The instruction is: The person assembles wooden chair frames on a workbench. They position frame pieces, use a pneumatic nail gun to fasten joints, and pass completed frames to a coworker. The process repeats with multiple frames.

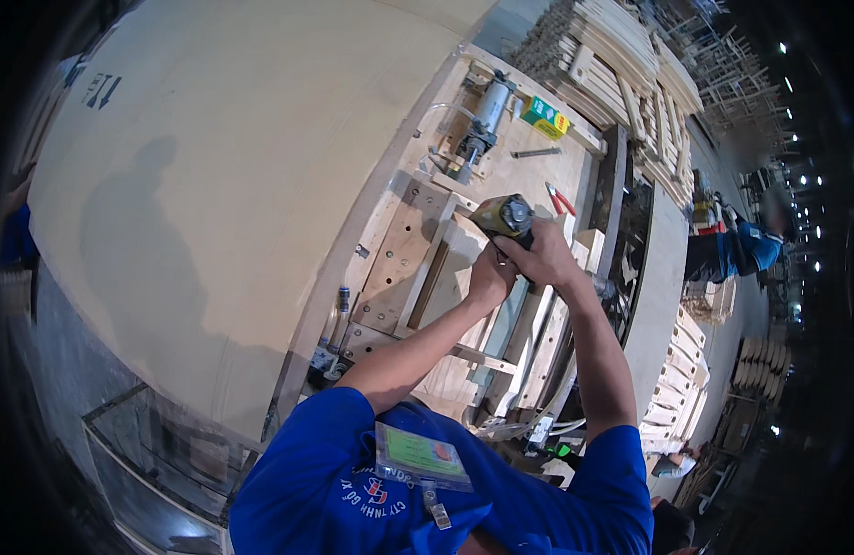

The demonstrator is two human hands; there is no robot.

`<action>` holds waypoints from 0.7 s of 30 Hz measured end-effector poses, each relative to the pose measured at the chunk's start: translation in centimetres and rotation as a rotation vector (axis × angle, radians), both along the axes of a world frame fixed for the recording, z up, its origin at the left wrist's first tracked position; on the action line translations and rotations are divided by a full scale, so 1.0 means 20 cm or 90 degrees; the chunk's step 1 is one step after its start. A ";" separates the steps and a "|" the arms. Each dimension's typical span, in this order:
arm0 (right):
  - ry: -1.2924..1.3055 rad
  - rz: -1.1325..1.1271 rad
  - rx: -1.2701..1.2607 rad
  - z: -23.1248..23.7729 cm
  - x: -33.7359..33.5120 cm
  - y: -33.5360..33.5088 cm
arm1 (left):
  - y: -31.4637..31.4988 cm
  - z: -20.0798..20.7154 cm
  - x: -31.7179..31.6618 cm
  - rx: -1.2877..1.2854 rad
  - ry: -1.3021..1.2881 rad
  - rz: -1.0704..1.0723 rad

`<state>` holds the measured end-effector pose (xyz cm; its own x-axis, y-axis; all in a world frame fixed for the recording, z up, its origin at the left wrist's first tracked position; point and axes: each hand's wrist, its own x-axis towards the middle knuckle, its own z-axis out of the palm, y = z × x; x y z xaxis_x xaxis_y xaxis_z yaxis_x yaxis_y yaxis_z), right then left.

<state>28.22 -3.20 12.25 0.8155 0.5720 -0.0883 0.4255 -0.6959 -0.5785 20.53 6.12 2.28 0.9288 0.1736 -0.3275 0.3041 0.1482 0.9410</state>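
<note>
Both my hands are together over the wooden jig, close to an olive nail gun (pixel 504 215) with a dark rounded cap. My right hand (pixel 549 254) is closed around the gun's handle. Just below and left of it, my left hand (pixel 492 277) is curled against the gun's underside; its fingertips are hidden, and what they hold I cannot make out. Beneath lies a pale wooden frame (pixel 430 268) set in the jig. The nose of the gun is out of sight.
A silver air cylinder (pixel 490 109), a green-yellow box (pixel 545 117), a metal strip (pixel 535 152) and red-handled pliers (pixel 560 198) lie beyond my hands. A large tan panel (pixel 251 166) stands left. Wooden parts (pixel 621 79) are stacked far right; a co-worker (pixel 746 248) is at right.
</note>
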 end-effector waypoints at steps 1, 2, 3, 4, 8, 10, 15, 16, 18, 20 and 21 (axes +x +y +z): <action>-0.017 0.044 -0.023 0.01 0.04 0.06 | 0.04 0.01 0.03 0.002 0.017 0.021; -0.022 0.082 0.005 0.00 0.07 0.10 | 0.07 0.00 0.07 -0.020 0.040 0.017; -0.013 0.075 -0.004 0.00 0.10 0.13 | 0.09 -0.01 0.10 -0.048 0.052 0.030; -0.005 0.067 -0.013 0.00 0.12 0.16 | 0.11 -0.02 0.12 -0.075 0.064 0.041; 0.013 0.058 -0.052 -0.07 0.20 0.20 | 0.09 -0.13 0.19 -0.118 0.069 0.055; 0.014 0.060 -0.065 -0.09 0.21 0.20 | 0.07 -0.17 0.20 -0.126 0.079 0.053; 0.024 0.079 -0.087 -0.05 0.19 0.27 | 0.09 -0.23 0.22 -0.116 0.049 0.066; 0.005 0.084 -0.095 -0.04 0.18 0.27 | 0.09 -0.22 0.21 -0.128 0.037 0.086; -0.028 0.076 -0.102 -0.05 0.13 0.21 | 0.09 -0.14 0.14 -0.004 0.077 0.028; 0.068 0.016 -0.098 0.01 0.04 0.17 | 0.09 -0.07 0.03 0.030 0.106 -0.007; 0.118 -0.008 -0.100 0.03 -0.03 0.16 | 0.08 -0.07 -0.05 -0.008 0.081 -0.004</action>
<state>27.70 -0.03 12.86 0.7842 0.5288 -0.3245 0.3126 -0.7885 -0.5296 19.49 7.78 0.96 0.8806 0.1629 -0.4450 0.4219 0.1580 0.8927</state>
